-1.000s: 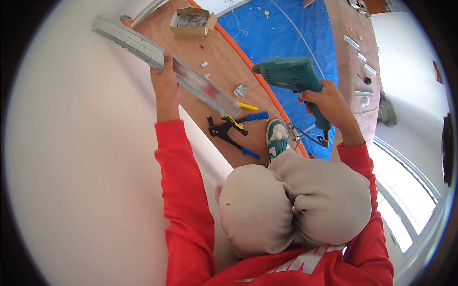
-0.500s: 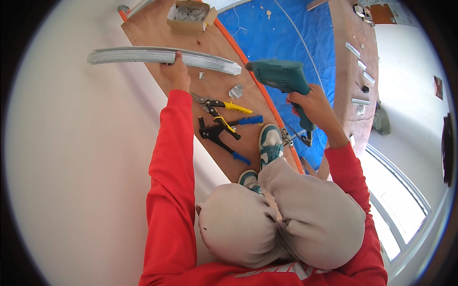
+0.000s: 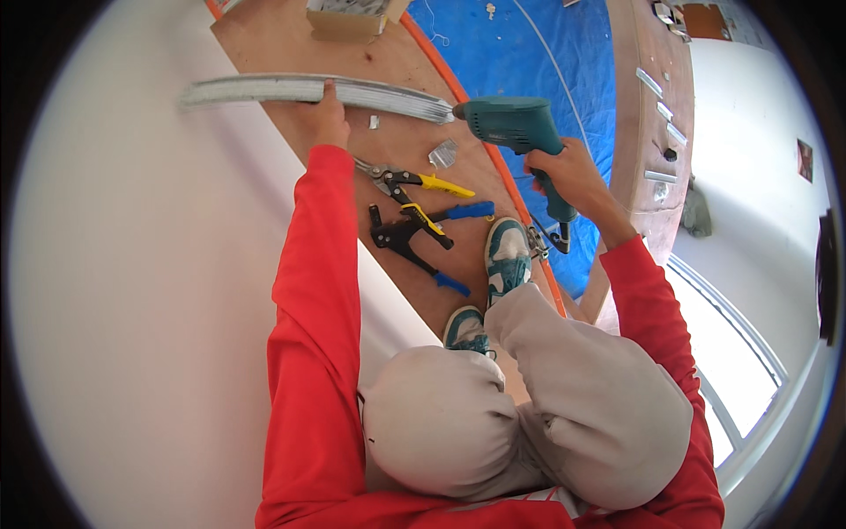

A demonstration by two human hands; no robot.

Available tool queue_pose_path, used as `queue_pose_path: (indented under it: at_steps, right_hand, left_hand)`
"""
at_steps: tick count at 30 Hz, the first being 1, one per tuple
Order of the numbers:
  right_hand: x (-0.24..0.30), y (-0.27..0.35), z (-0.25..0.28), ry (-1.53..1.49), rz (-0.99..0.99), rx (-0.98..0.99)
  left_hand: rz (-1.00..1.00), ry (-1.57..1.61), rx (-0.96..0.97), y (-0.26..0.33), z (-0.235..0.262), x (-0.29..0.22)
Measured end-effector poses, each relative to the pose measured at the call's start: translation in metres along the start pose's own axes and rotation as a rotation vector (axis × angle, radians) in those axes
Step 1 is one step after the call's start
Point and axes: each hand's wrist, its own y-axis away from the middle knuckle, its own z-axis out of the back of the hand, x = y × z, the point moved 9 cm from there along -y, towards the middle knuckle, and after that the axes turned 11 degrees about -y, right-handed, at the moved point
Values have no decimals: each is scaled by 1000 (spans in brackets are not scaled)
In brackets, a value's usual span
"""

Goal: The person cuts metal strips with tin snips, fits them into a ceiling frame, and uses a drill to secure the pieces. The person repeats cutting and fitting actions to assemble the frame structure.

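My left hand (image 3: 328,116) grips a long bundle of thin silvery metal strips (image 3: 388,97) around its middle, thumb lying on top. The bundle lies crosswise above the wooden board, its left end blurred in front of the white wall. In my right hand (image 3: 575,176) is a teal power drill (image 3: 511,123), held by its handle and pointing left. The drill's nose meets or nearly meets the right end of the strips; whether a bit enters the metal is too small to tell. Below on the board lie yellow-handled snips (image 3: 432,183) and a blue-handled hand riveter (image 3: 414,238).
The narrow wooden board (image 3: 405,291) has an orange edge rail (image 3: 493,159); my shoes (image 3: 508,251) stand on it. An open cardboard box (image 3: 348,25) sits at its far end. Metal scraps (image 3: 443,153) lie nearby. Beyond are blue sheeting (image 3: 564,62) and another board (image 3: 652,132) with metal pieces.
The drill has moved slightly left and up, so its nose is now at the strips' right end. The strips have shifted a little right and up in my left hand.
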Motion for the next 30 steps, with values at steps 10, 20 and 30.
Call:
queue_pose_path:
  at_steps: [10, 20, 30]
  right_hand:
    - [11, -2, -10, 49, -82, -6]
    - [22, -13, -14, -11, -85, 57]
    - [45, -18, -26, 205, -82, 56]
  left_hand:
    - [47, -130, -151, 18, 10, -10]
    - [34, -257, -115, 6, 7, -2]
    - [59, -294, -136, 9, 10, -2]
